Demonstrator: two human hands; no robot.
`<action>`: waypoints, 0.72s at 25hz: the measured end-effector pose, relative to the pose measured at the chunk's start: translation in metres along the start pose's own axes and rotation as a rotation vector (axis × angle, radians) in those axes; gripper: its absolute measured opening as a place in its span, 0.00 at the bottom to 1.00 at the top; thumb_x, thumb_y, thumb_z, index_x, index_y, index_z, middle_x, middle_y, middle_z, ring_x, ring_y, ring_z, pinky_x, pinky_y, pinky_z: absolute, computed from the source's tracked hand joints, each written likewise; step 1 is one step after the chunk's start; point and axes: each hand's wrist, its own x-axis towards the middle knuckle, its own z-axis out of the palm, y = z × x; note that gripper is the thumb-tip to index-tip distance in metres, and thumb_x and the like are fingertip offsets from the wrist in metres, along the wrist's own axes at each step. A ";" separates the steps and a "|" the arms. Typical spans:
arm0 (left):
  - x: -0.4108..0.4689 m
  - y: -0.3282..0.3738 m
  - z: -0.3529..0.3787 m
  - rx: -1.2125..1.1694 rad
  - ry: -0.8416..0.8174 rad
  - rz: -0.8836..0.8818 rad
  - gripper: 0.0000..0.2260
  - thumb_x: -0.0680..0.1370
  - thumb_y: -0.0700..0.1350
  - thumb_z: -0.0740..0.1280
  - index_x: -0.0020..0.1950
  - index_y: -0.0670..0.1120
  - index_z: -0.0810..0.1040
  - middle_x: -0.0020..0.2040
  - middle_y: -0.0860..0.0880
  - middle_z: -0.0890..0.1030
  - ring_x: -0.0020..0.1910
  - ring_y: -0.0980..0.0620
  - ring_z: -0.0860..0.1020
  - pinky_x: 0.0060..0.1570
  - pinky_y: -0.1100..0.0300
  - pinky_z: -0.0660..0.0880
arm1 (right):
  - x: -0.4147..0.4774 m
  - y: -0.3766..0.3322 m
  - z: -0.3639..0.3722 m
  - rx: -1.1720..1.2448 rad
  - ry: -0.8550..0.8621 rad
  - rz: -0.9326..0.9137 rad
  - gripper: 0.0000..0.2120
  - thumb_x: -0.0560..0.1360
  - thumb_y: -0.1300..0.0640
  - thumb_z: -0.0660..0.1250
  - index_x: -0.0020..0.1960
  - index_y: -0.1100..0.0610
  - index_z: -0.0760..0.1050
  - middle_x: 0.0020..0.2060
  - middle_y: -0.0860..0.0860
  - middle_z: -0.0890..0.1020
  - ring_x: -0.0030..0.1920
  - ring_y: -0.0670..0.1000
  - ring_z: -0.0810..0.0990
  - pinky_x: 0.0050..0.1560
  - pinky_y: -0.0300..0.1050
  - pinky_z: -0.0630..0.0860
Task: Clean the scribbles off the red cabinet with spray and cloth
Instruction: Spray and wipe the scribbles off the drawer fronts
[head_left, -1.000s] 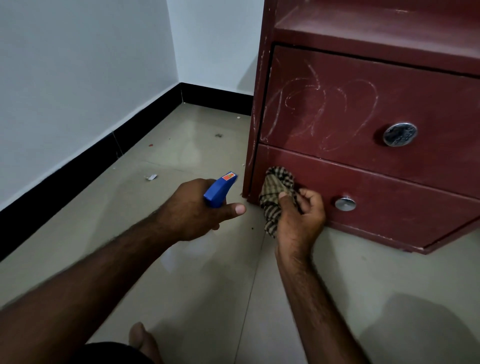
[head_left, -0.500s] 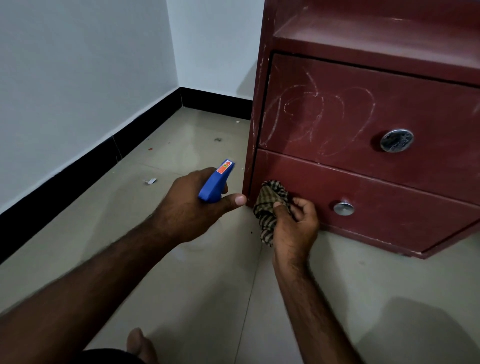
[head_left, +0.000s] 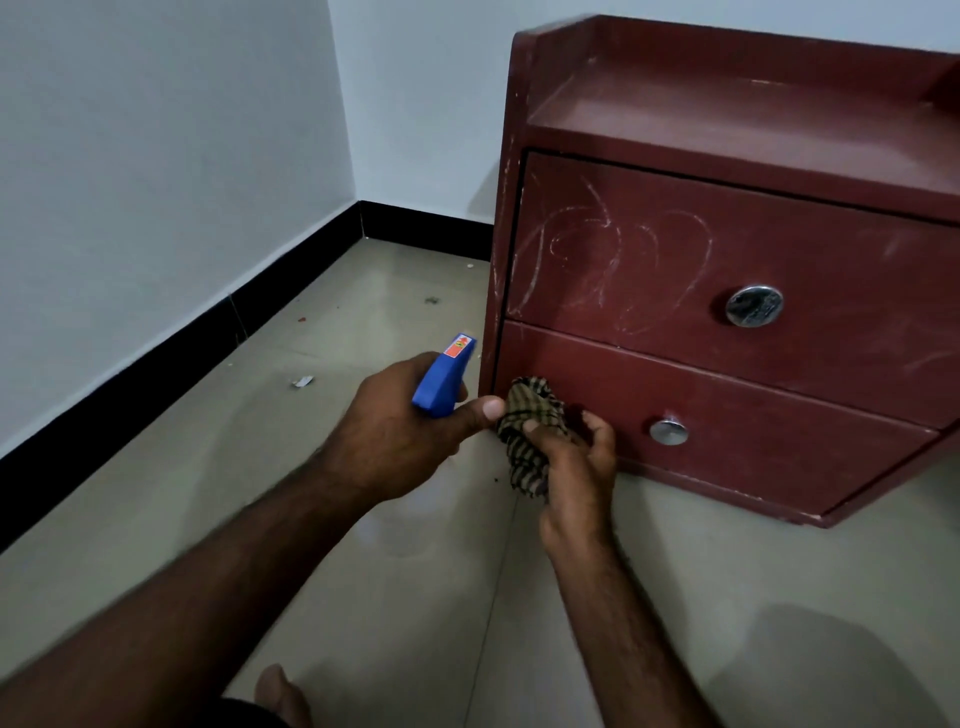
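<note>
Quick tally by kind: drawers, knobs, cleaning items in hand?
Drawers: 2, upper drawer, lower drawer
Knobs: 2, large knob, small knob
Cleaning items: 2, spray bottle, checked cloth
Total: 6

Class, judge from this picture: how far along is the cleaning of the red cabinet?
Done: nothing visible. In hand: left hand grips the blue spray bottle; right hand holds the bunched checked cloth at the lower drawer. Left: white chalky scribbles cover the upper drawer.
</note>
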 end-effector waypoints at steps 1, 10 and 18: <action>-0.001 0.004 0.001 -0.007 -0.012 -0.001 0.21 0.70 0.68 0.70 0.47 0.52 0.76 0.36 0.52 0.84 0.33 0.62 0.81 0.28 0.75 0.70 | -0.002 0.001 -0.001 0.031 0.006 0.028 0.32 0.70 0.66 0.79 0.69 0.51 0.72 0.57 0.53 0.85 0.54 0.55 0.86 0.53 0.52 0.84; 0.004 0.011 -0.002 0.044 0.006 -0.129 0.19 0.74 0.65 0.68 0.49 0.50 0.77 0.38 0.52 0.85 0.34 0.60 0.81 0.33 0.64 0.72 | -0.002 -0.008 0.003 0.160 -0.013 0.067 0.32 0.72 0.67 0.78 0.71 0.50 0.71 0.60 0.56 0.84 0.59 0.57 0.85 0.64 0.60 0.81; 0.006 0.012 -0.009 0.154 0.014 -0.097 0.24 0.73 0.65 0.69 0.54 0.47 0.75 0.46 0.46 0.82 0.45 0.47 0.83 0.46 0.55 0.81 | -0.012 -0.043 0.020 0.051 -0.139 -0.169 0.30 0.73 0.69 0.76 0.71 0.54 0.73 0.53 0.52 0.86 0.48 0.47 0.88 0.50 0.46 0.85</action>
